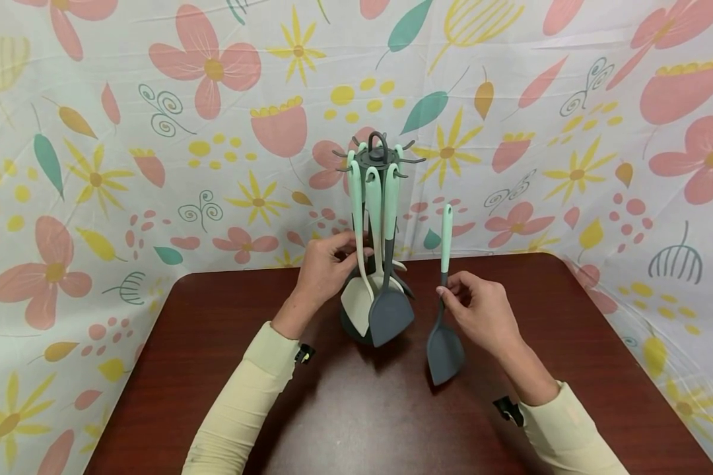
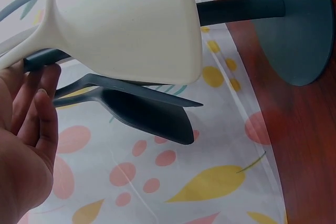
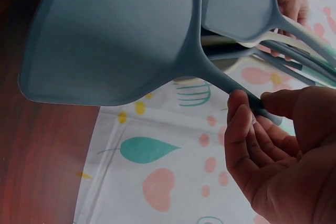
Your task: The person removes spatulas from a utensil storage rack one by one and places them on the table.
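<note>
A person in cream sleeves (image 1: pixel 243 402) works at a dark red-brown table (image 1: pixel 226 316) in front of a white cloth (image 1: pixel 119 218) printed with pink, yellow and teal flowers and leaves. The right hand (image 1: pixel 481 310) pinches a grey spatula (image 1: pixel 445 356) by its neck, between thumb and fingertips; the spatula is roughly upright, mint-green handle (image 1: pixel 447 237) at the top and broad blade pointing down, just to the right of a dark utensil stand (image 1: pixel 377 155) and apart from it. The left hand (image 1: pixel 329 264) reaches in at the stand's left side, its fingers curled around the dark post (image 2: pixel 241 10) behind the hanging tools. Mint-handled utensils hang from the stand's hooks: at the front, a cream spatula (image 1: pixel 356 307) and a second grey spatula (image 1: pixel 392 318), blades down over the round base (image 2: pixel 299 35); farther back, dark utensils (image 2: pixel 149 111).
</note>
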A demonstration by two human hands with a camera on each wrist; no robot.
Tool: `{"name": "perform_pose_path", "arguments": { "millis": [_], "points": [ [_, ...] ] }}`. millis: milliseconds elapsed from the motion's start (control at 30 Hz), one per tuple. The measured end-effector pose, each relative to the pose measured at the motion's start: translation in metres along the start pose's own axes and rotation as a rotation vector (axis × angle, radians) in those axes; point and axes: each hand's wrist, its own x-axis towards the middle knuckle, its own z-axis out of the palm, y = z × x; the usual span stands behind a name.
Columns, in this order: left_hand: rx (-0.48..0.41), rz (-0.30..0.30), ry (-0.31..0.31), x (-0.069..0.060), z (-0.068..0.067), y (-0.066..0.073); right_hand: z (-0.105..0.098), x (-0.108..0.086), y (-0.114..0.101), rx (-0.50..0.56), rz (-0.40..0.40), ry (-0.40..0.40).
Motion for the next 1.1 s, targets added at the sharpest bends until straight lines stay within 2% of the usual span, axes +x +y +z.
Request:
{"name": "perform_pose_path", "arguments": {
  "millis": [1100],
  "points": [
    [0.016,-0.011,-0.008,-0.001,0.000,0.000,0.011,-0.002,0.015,-0.030,0.192,-0.177]
  ]
}}
